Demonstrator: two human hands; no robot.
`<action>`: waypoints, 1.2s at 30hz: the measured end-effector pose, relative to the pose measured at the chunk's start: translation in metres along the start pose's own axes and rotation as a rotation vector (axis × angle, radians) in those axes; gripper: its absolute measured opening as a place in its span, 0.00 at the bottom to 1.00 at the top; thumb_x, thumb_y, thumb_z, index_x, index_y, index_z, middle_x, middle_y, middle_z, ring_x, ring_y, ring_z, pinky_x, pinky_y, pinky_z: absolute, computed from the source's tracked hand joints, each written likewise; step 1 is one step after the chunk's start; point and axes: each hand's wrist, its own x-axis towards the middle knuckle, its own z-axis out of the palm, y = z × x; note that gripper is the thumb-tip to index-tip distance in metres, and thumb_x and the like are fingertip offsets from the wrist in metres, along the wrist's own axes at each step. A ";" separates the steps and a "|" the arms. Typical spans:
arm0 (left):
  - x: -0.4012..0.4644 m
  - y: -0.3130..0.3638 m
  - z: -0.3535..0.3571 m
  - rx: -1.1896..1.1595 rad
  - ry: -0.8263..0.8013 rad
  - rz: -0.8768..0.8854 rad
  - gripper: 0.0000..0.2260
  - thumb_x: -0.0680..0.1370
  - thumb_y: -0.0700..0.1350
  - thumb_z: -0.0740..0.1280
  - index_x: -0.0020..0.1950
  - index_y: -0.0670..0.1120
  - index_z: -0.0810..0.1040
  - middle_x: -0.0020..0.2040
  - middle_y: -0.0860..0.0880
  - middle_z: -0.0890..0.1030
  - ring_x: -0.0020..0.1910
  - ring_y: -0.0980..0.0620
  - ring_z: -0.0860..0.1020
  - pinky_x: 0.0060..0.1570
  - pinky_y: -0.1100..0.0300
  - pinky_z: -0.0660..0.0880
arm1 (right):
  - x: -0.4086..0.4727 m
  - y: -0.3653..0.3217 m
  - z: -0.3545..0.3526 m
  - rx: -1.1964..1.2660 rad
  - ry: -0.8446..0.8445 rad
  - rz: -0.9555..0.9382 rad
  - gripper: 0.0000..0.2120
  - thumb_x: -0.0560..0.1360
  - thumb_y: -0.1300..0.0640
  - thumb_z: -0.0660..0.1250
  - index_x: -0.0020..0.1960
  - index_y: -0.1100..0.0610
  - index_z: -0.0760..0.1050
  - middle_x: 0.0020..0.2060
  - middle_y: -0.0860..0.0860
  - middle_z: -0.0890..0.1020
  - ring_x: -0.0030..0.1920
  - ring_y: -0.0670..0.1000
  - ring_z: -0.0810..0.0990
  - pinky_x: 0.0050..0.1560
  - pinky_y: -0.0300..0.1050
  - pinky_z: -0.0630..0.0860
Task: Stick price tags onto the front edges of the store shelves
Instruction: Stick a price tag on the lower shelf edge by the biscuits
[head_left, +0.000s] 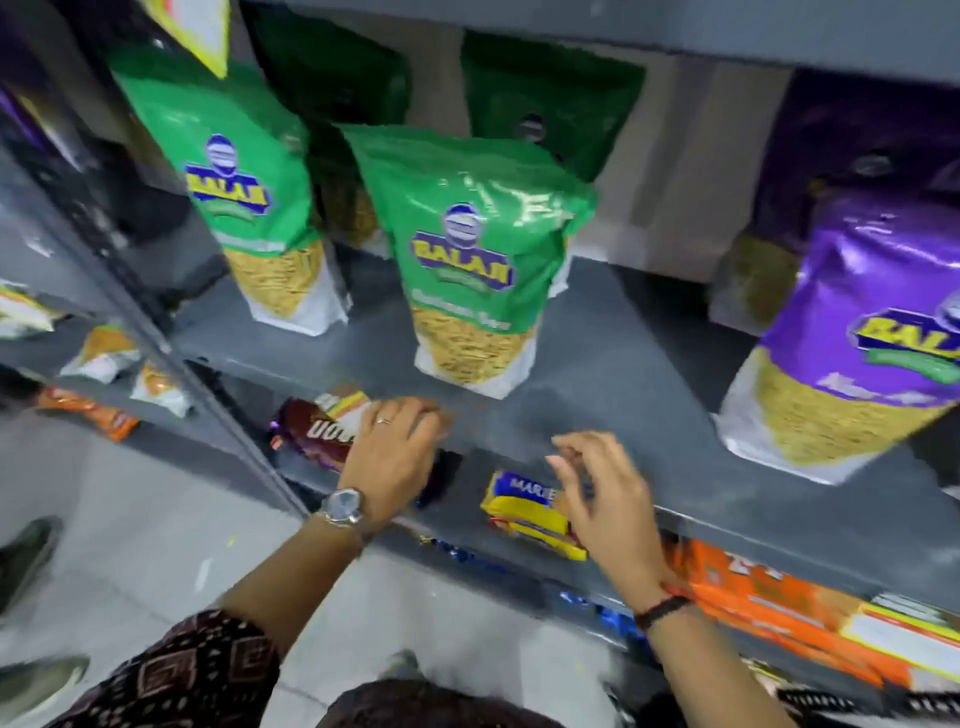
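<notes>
Grey shelf (597, 374) with its front edge running from centre left down to near right; green snack pouch (467, 260) standing just behind that edge, purple pouch (852, 332) farther right, a second green pouch (244, 187) far left.

Likely faults, by judgement: tag pressed on crooked or only half stuck, owing to haste suggested by heavy motion blur; tag set under the wrong product, with green and purple pouches sharing one edge; green pouch knocked over, standing close behind the fingers.

Left hand (395, 452): palm down, fingers together and gently curved, laid against the front edge just left of the green pouch; apparently pressing. Price tag not discernible, possibly hidden under these fingers; cannot tell.

Right hand (597, 493): half open, fingers loosely curled, thumb and forefinger drawn near each other, hovering just off the front edge to the right; nothing visibly held, though blur prevents certainty. Yellow biscuit packet (524, 509) on the lower shelf, behind and below this hand.
</notes>
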 end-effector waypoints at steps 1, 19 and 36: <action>-0.006 -0.021 0.000 0.013 -0.008 -0.049 0.08 0.70 0.44 0.57 0.47 0.46 0.71 0.43 0.40 0.81 0.43 0.43 0.73 0.43 0.50 0.61 | 0.006 -0.010 0.017 -0.019 -0.057 -0.034 0.06 0.73 0.58 0.63 0.49 0.57 0.75 0.44 0.56 0.80 0.45 0.48 0.75 0.47 0.40 0.70; -0.016 -0.150 0.012 -0.227 -0.189 -0.441 0.10 0.64 0.28 0.69 0.42 0.39 0.75 0.44 0.34 0.76 0.42 0.33 0.73 0.41 0.44 0.65 | 0.084 -0.103 0.176 -0.215 -0.317 -0.108 0.03 0.72 0.66 0.64 0.45 0.61 0.75 0.40 0.62 0.80 0.41 0.62 0.79 0.37 0.51 0.75; -0.023 -0.179 0.002 -0.459 -0.284 -0.179 0.09 0.73 0.27 0.61 0.46 0.38 0.76 0.48 0.36 0.76 0.42 0.45 0.73 0.42 0.50 0.74 | 0.054 -0.098 0.192 -0.011 -0.190 0.324 0.07 0.75 0.63 0.62 0.49 0.60 0.78 0.47 0.56 0.75 0.44 0.53 0.76 0.43 0.36 0.71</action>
